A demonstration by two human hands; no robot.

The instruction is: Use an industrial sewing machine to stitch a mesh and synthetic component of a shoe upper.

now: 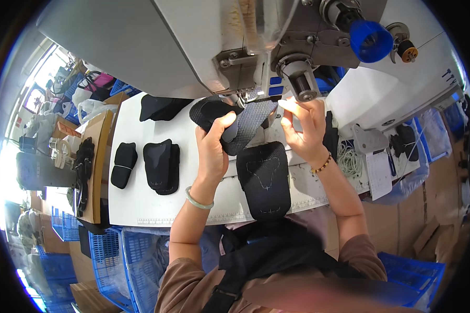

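My left hand [212, 148] grips a black and grey mesh fabric piece [245, 125] under the head of a grey sewing machine [235, 47]. My right hand [304, 128] pinches the same piece at its right edge, close to the needle area. A black padded piece with a stitched outline [263, 182] lies on the white table [141, 203] just below my hands. A pale green bangle sits on my left wrist, a beaded bracelet on my right.
Two stacks of black cut pieces [162, 167] [124, 164] lie on the table's left, another black piece [159, 108] further back. Blue plastic crates [115, 255] stand below the table edge. A blue thread cone [371, 40] is on the machine; papers and white cord lie at right.
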